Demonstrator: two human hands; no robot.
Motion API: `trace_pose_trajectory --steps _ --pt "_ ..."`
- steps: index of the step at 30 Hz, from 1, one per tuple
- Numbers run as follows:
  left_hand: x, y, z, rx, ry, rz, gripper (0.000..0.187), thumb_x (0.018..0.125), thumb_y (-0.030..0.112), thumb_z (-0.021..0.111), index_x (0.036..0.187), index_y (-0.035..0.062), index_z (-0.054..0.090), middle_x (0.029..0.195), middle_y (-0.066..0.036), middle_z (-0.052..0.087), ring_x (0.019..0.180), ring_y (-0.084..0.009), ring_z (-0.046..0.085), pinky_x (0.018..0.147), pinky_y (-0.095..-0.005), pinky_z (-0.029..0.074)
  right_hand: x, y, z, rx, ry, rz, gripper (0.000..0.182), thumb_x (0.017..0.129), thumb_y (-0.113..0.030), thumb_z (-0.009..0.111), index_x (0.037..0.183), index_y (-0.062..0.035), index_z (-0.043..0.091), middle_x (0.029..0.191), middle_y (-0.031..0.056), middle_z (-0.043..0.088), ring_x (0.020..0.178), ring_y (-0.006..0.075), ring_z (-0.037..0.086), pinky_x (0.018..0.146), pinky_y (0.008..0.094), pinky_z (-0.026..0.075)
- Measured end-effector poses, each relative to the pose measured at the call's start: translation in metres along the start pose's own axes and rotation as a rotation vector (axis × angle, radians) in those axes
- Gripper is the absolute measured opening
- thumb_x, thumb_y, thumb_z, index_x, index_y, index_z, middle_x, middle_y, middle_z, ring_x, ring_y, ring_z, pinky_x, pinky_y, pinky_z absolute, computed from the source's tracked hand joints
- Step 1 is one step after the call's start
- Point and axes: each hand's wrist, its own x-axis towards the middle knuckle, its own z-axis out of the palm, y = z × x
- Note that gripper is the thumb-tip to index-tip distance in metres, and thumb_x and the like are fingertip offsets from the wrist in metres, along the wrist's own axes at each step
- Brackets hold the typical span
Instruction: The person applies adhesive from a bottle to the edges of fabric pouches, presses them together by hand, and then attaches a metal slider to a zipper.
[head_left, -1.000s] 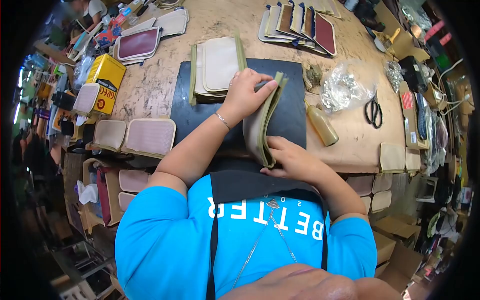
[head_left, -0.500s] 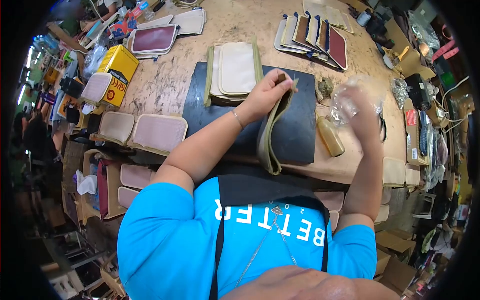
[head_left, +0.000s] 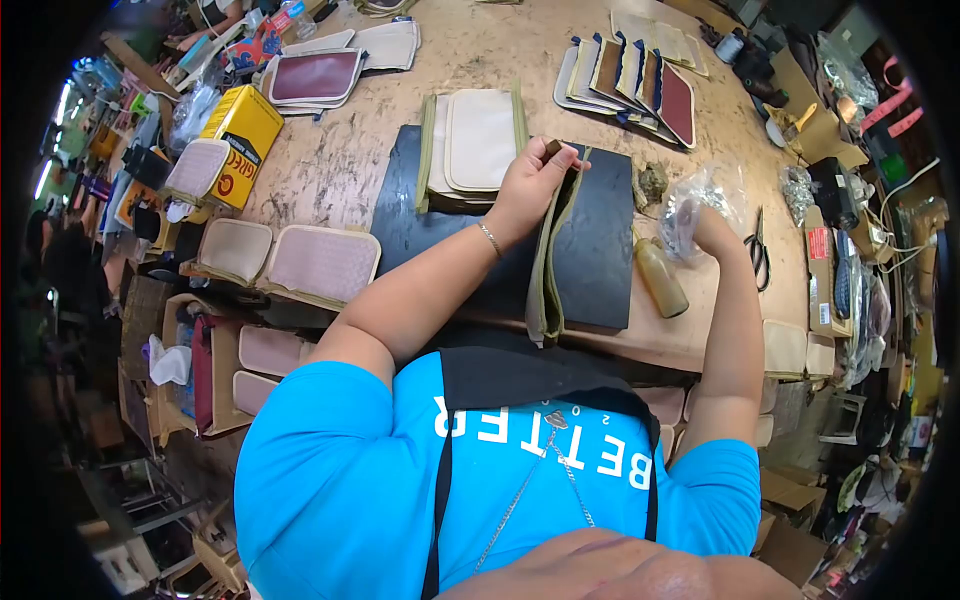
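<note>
My left hand (head_left: 532,178) pinches the far end of an olive-edged fabric panel (head_left: 549,270) that stands on edge across the black mat (head_left: 600,250). My right hand (head_left: 706,226) reaches into a clear plastic bag (head_left: 692,200) of small metal parts at the right of the mat; the fingers are hidden inside the bag. A stack of beige panels (head_left: 478,140) lies at the mat's far edge, just left of my left hand.
A brown squeeze bottle (head_left: 660,277) lies beside the mat. Scissors (head_left: 757,253) lie right of the bag. Fanned panels (head_left: 630,70) sit at the back, a yellow tin (head_left: 238,140) and more panels (head_left: 290,262) at the left. Clutter lines the table's right edge.
My right hand left the near end of the panel and went right, into the plastic bag. My left hand kept the panel's far end and stood it more upright.
</note>
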Motion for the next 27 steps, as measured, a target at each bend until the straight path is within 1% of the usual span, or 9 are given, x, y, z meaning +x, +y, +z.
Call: trace_pose_trajectory --steps 4,7,8,11,14,17,19,21,27 --pt "-0.002 0.005 -0.009 -0.045 0.013 -0.007 0.019 0.100 0.023 0.054 0.103 0.0050 0.060 0.099 -0.003 0.066 0.089 -0.0091 0.062 0.079 -0.0221 0.049 0.013 0.028 0.000 -0.124 0.131 0.049 0.018 0.077 -0.007 0.066 0.095 -0.0012 0.065 0.088 0.0113 0.068 0.082 0.0212 0.063 0.074 0.0337 0.049" --pt "-0.006 0.015 -0.011 0.129 0.030 0.018 0.020 0.099 0.021 0.056 0.109 0.0042 0.063 0.099 -0.003 0.067 0.090 -0.0093 0.062 0.081 -0.0225 0.050 0.006 0.033 -0.013 0.175 0.210 0.044 0.014 0.080 -0.011 0.066 0.090 -0.0007 0.065 0.078 0.0129 0.067 0.073 0.0222 0.062 0.069 0.0348 0.049" --pt "-0.007 0.018 -0.012 0.155 0.045 0.015 0.020 0.099 0.019 0.057 0.111 0.0041 0.063 0.098 -0.003 0.067 0.090 -0.0091 0.062 0.081 -0.0223 0.050 0.001 0.032 -0.017 0.092 0.355 0.001 0.013 0.083 -0.010 0.066 0.093 -0.0024 0.067 0.076 0.0113 0.066 0.074 0.0177 0.062 0.069 0.0322 0.049" --pt "-0.006 0.026 -0.013 0.194 0.080 0.017 0.020 0.096 0.012 0.059 0.114 0.0034 0.063 0.098 -0.003 0.067 0.089 -0.0089 0.062 0.080 -0.0220 0.050 -0.009 0.017 -0.031 0.287 0.631 -0.030 0.018 0.090 -0.010 0.063 0.105 0.0003 0.065 0.089 0.0057 0.067 0.081 0.0112 0.060 0.073 0.0259 0.048" --pt "-0.001 0.029 -0.016 0.147 0.087 0.053 0.021 0.094 0.006 0.062 0.114 0.0019 0.063 0.097 -0.005 0.068 0.089 -0.0097 0.063 0.080 -0.0227 0.052 -0.024 -0.030 -0.033 0.615 0.653 -0.276 0.020 0.094 -0.010 0.060 0.111 -0.0004 0.065 0.093 0.0038 0.067 0.084 0.0100 0.060 0.077 0.0247 0.049" --pt "0.003 0.032 -0.020 0.077 0.059 -0.017 0.020 0.094 0.007 0.061 0.113 0.0012 0.062 0.096 -0.006 0.068 0.089 -0.0108 0.064 0.081 -0.0242 0.052 -0.037 -0.088 -0.022 0.833 0.495 -0.423 0.017 0.092 -0.007 0.062 0.107 -0.0010 0.068 0.093 0.0030 0.067 0.088 0.0093 0.062 0.080 0.0226 0.049" --pt "0.003 0.037 -0.022 0.064 0.054 -0.042 0.020 0.094 0.008 0.061 0.113 0.0010 0.062 0.096 -0.006 0.068 0.089 -0.0111 0.064 0.082 -0.0245 0.052 -0.042 -0.123 -0.012 0.835 0.388 -0.418 0.019 0.092 -0.004 0.061 0.109 0.0001 0.066 0.095 0.0044 0.067 0.090 0.0109 0.064 0.082 0.0238 0.050" --pt "0.002 0.037 -0.022 0.089 0.063 -0.031 0.020 0.094 0.009 0.062 0.112 0.0010 0.063 0.096 -0.006 0.068 0.089 -0.0114 0.064 0.083 -0.0249 0.052 -0.036 -0.145 0.003 0.963 0.276 -0.539 0.018 0.092 -0.003 0.059 0.109 0.0013 0.066 0.097 0.0056 0.067 0.090 0.0123 0.064 0.083 0.0255 0.052" --pt "0.004 0.039 -0.025 0.215 0.091 0.073 0.017 0.091 0.008 0.065 0.107 0.0008 0.065 0.096 -0.005 0.067 0.089 -0.0112 0.063 0.083 -0.0252 0.051 -0.016 -0.173 0.025 1.345 0.067 -0.521 0.018 0.094 -0.003 0.057 0.110 0.0031 0.060 0.099 0.0102 0.067 0.092 0.0157 0.065 0.085 0.0286 0.053"
